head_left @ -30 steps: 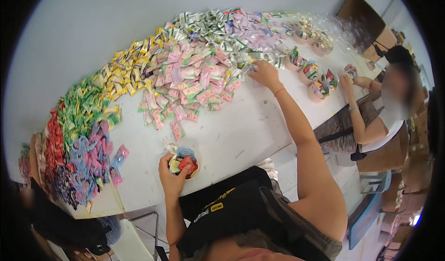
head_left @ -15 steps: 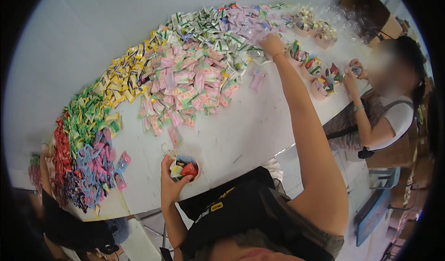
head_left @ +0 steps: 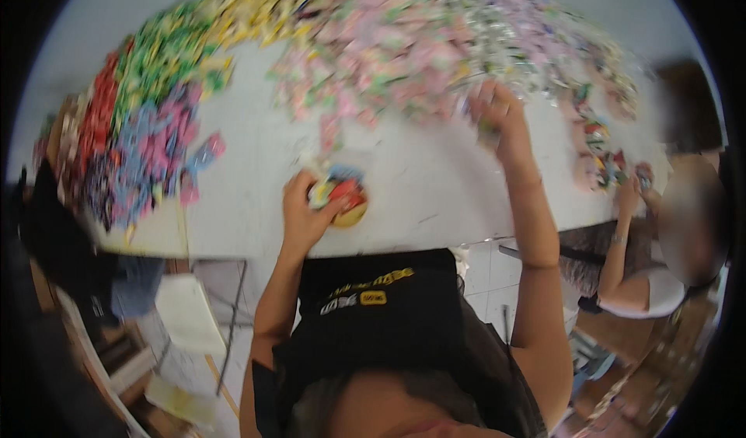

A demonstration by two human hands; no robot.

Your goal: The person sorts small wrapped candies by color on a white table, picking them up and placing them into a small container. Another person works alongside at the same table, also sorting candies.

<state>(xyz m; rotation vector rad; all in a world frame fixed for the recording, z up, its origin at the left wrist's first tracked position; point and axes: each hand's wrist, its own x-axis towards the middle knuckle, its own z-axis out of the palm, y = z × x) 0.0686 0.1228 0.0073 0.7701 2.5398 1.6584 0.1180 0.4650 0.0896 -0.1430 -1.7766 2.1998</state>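
The left hand curls around the left side of a round tub, its grip narrowed on the wall, with the thumb reaching over the mouth to a red packet. Inside, just beyond that thumb, lie a blue packet and a pale packet. The tub rests on the white table, near its edge on the wearer's side.

The right hand is well to the right of the left grip and farther from the body, above the table at the near right side of the pink packets. It is blurred; something small and greenish shows under its fingers, but I cannot tell how far they are closed or how many packets they hold, whether 1 or more.

The step in hand looks like gathering packets with 1 hand while the other steadies the tub. The next move seems to call for the right hand to come left and inward to the tub's mouth, the left thumb shifting enough to leave room. Farther right of both grips stand filled tubs, beside a co-worker's hand.
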